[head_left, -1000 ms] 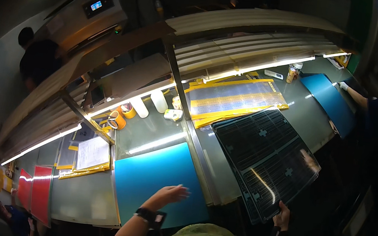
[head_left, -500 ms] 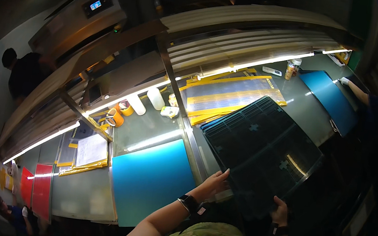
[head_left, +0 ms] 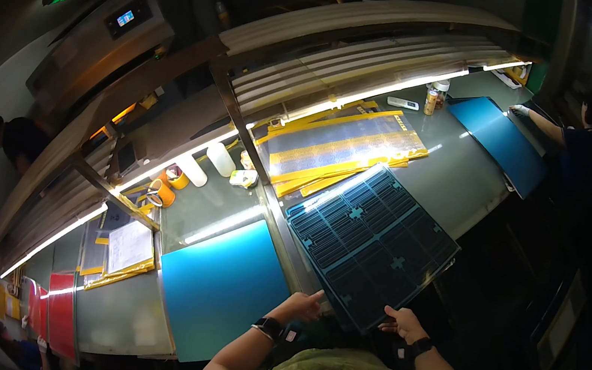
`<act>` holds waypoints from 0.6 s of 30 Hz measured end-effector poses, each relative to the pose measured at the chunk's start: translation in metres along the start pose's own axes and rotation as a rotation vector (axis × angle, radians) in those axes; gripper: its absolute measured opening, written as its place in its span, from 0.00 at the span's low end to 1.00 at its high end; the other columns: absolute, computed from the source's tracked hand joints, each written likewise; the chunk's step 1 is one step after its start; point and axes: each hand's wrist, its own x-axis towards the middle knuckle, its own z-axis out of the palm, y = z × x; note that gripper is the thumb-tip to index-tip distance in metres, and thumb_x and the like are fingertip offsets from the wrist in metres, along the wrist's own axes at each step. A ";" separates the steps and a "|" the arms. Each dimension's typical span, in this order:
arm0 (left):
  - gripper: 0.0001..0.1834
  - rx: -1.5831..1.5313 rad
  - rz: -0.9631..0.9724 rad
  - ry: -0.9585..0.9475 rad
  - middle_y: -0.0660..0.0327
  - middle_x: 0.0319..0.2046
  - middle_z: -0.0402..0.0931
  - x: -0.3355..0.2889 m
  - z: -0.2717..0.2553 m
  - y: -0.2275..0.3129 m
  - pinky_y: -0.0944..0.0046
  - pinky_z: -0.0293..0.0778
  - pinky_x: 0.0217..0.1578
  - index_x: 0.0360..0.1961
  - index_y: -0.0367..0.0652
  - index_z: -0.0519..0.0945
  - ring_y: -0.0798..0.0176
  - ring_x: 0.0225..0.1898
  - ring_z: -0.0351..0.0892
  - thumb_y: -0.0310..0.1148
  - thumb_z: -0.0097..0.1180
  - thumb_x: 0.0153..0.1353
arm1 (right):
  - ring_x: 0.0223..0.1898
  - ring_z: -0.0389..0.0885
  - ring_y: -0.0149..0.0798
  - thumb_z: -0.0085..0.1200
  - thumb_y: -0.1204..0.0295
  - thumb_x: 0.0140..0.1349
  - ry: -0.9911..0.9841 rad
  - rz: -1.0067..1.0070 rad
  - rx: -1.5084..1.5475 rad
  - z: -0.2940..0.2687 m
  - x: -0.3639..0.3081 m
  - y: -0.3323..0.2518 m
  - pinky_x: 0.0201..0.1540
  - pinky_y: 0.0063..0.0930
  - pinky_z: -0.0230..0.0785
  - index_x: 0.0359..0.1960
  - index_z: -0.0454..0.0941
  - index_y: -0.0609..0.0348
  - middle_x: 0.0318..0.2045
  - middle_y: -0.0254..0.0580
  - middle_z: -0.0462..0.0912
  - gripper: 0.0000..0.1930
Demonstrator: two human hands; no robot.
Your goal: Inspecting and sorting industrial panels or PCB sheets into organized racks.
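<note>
A large, thin, dark teal panel with a fine line pattern and small cross marks lies tilted over the front of the bench, its near corner toward me. My left hand is at its lower left edge, fingers stretched toward it; whether the fingertips touch cannot be made out. My right hand holds the lower right edge near that corner, thumb above and the other fingers partly hidden. A plain blue sheet lies on the bench left of my left hand.
Yellow-edged clear sleeves lie behind the panel. A metal post supports the lit shelf. Orange tape rolls and white bottles stand at the back. A co-worker at right handles another blue sheet; red sheets lie far left.
The panel has come down onto the bench, and its line pattern shows more clearly under the light. My hands have moved closer together near its front corner, and the view has shifted.
</note>
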 end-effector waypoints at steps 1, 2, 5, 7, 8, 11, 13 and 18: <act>0.40 0.002 -0.057 -0.059 0.50 0.39 0.78 -0.006 0.001 0.003 0.56 0.74 0.42 0.43 0.32 0.76 0.52 0.37 0.80 0.65 0.41 0.57 | 0.25 0.82 0.47 0.56 0.65 0.58 0.001 -0.001 0.002 0.003 -0.008 -0.008 0.27 0.35 0.78 0.32 0.71 0.75 0.25 0.52 0.79 0.19; 0.38 -0.115 -0.046 -0.135 0.51 0.39 0.77 -0.014 0.006 0.012 0.56 0.73 0.44 0.47 0.33 0.74 0.53 0.38 0.79 0.63 0.38 0.60 | 0.25 0.82 0.47 0.55 0.64 0.59 -0.075 0.019 0.045 0.005 -0.018 -0.014 0.28 0.34 0.78 0.32 0.72 0.76 0.26 0.53 0.79 0.19; 0.30 -0.851 0.164 -0.371 0.53 0.38 0.77 -0.044 0.034 0.046 0.59 0.74 0.44 0.46 0.32 0.73 0.57 0.39 0.78 0.53 0.42 0.64 | 0.28 0.82 0.48 0.53 0.64 0.60 -0.157 0.047 0.062 0.017 -0.035 -0.020 0.32 0.35 0.78 0.31 0.74 0.76 0.29 0.55 0.81 0.19; 0.24 -0.833 0.199 -0.285 0.55 0.36 0.77 -0.026 0.031 0.041 0.61 0.75 0.41 0.43 0.32 0.74 0.58 0.36 0.79 0.47 0.46 0.63 | 0.32 0.82 0.48 0.52 0.65 0.61 -0.354 0.019 -0.017 0.034 -0.063 -0.037 0.36 0.36 0.77 0.30 0.75 0.75 0.30 0.56 0.81 0.18; 0.18 -0.808 0.231 -0.207 0.57 0.34 0.77 -0.018 0.031 0.041 0.64 0.75 0.38 0.40 0.33 0.74 0.60 0.33 0.79 0.41 0.50 0.63 | 0.31 0.82 0.49 0.57 0.65 0.57 -0.414 -0.020 -0.053 0.032 -0.072 -0.040 0.37 0.37 0.76 0.34 0.75 0.70 0.26 0.53 0.81 0.16; 0.11 -0.794 0.221 -0.175 0.58 0.36 0.77 -0.021 0.021 0.043 0.65 0.76 0.35 0.37 0.35 0.75 0.64 0.33 0.78 0.33 0.52 0.61 | 0.37 0.80 0.54 0.62 0.65 0.50 0.126 -0.913 -1.176 0.022 -0.102 -0.069 0.42 0.40 0.73 0.41 0.76 0.62 0.32 0.52 0.80 0.18; 0.11 -0.706 0.250 -0.147 0.58 0.35 0.77 -0.037 0.010 0.057 0.65 0.76 0.35 0.37 0.34 0.76 0.64 0.33 0.78 0.33 0.52 0.61 | 0.47 0.74 0.55 0.64 0.67 0.42 0.406 -1.387 -1.318 0.029 -0.124 -0.095 0.50 0.45 0.66 0.46 0.75 0.54 0.41 0.49 0.78 0.25; 0.16 -0.427 0.401 -0.101 0.55 0.40 0.77 -0.089 0.016 0.119 0.63 0.75 0.42 0.44 0.31 0.73 0.61 0.40 0.78 0.36 0.49 0.63 | 0.53 0.72 0.51 0.53 0.84 0.37 0.075 -1.551 -1.192 0.033 -0.086 -0.112 0.55 0.41 0.66 0.46 0.75 0.60 0.48 0.47 0.76 0.26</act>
